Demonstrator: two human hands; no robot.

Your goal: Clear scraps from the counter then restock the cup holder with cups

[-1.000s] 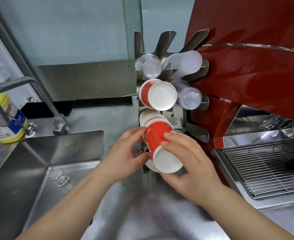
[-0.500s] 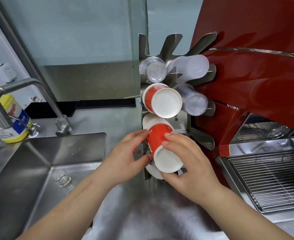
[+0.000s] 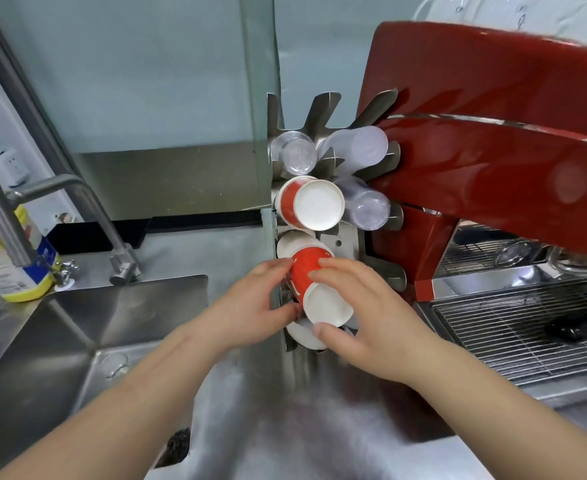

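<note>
My right hand (image 3: pixel 364 327) curls round the red paper cup (image 3: pixel 314 285), thumb under its white base, fingers over the top; my left hand (image 3: pixel 250 306) pinches the cup's other side. The cup lies tilted in a lower slot of the steel cup holder (image 3: pixel 345 240), its mouth hidden behind my fingers. Below it a white cup base (image 3: pixel 302 336) is mostly covered by my thumb. The steel counter (image 3: pixel 285 410) in front of the holder is blurred. Left of the holder sit the sink (image 3: pixel 77 334) and tap (image 3: pixel 77 188); right of it, a red machine (image 3: pixel 493 161), cut off at the edge. Behind the holder, a pale wall (image 3: pixel 129 64).
</note>
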